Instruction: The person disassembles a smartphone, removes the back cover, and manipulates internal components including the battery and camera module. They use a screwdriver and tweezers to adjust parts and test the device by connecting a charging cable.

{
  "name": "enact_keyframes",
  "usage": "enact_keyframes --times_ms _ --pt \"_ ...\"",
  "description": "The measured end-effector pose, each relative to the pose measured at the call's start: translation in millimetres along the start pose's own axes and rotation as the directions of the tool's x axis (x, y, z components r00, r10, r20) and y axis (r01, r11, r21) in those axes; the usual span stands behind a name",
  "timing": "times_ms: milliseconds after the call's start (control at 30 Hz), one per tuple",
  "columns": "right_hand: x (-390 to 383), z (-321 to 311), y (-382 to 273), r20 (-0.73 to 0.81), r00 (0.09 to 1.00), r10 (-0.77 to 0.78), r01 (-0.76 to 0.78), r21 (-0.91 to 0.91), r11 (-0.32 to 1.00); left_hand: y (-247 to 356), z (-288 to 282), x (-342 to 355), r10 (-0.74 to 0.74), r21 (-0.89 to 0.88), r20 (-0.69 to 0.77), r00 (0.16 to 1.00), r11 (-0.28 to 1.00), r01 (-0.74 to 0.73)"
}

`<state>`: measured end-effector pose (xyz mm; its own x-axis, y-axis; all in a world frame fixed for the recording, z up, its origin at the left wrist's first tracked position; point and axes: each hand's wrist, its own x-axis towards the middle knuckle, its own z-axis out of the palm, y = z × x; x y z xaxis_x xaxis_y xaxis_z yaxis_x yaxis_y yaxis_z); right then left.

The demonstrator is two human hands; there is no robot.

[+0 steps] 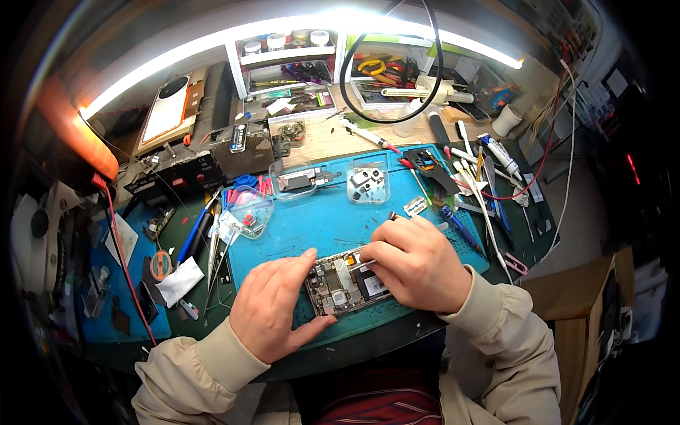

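An opened smartphone (338,285) lies on the blue work mat, its circuit board, metal shields and dark battery exposed. My left hand (275,303) grips its left end, fingers along the far edge and thumb at the near edge. Above the phone's right half, my right hand (418,262) is closed in a pinch around a thin metal-tipped tool (364,265). The tool's tip points at the phone's inside; the fingers hide most of its shaft, so its exact kind is unclear.
Beyond the phone stand clear plastic trays of small parts (368,185) and a tray with a phone module (294,181). A razor blade (416,206) lies near my right hand. Brushes and pens (473,177) crowd the right; tweezers (213,248) and white tissue (181,282) lie left.
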<state>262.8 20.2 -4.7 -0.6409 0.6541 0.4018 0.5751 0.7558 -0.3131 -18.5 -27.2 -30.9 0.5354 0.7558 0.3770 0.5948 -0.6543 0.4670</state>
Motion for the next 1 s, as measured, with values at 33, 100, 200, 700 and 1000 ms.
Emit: enact_keyframes --times_ms 33,100,200,700,1000 --pt "1.4 -1.8 1.5 0.027 0.999 0.023 -0.025 0.070 0.997 -0.1 0.1 -0.5 -0.005 0.005 0.002 1.000 1.000 0.005" --pt "1.4 -1.1 3.5 0.056 0.998 0.042 -0.051 0.154 0.987 0.0 0.4 -0.7 -0.005 0.003 -0.001 1.000 1.000 0.005" --pt "-1.7 5.6 4.7 0.070 0.996 0.053 -0.066 0.198 0.978 0.1 1.1 -1.1 -0.008 0.001 -0.005 1.000 1.000 0.008" --pt "-10.6 17.2 -14.8 -0.004 0.987 0.162 -0.160 0.152 0.975 -0.9 2.1 -2.2 -0.009 -0.006 -0.013 1.000 1.000 0.009" --pt "4.5 14.0 -8.7 0.123 0.964 0.236 -0.255 0.174 0.951 -1.5 2.9 -0.8 0.004 -0.014 -0.026 1.000 1.000 -0.004"
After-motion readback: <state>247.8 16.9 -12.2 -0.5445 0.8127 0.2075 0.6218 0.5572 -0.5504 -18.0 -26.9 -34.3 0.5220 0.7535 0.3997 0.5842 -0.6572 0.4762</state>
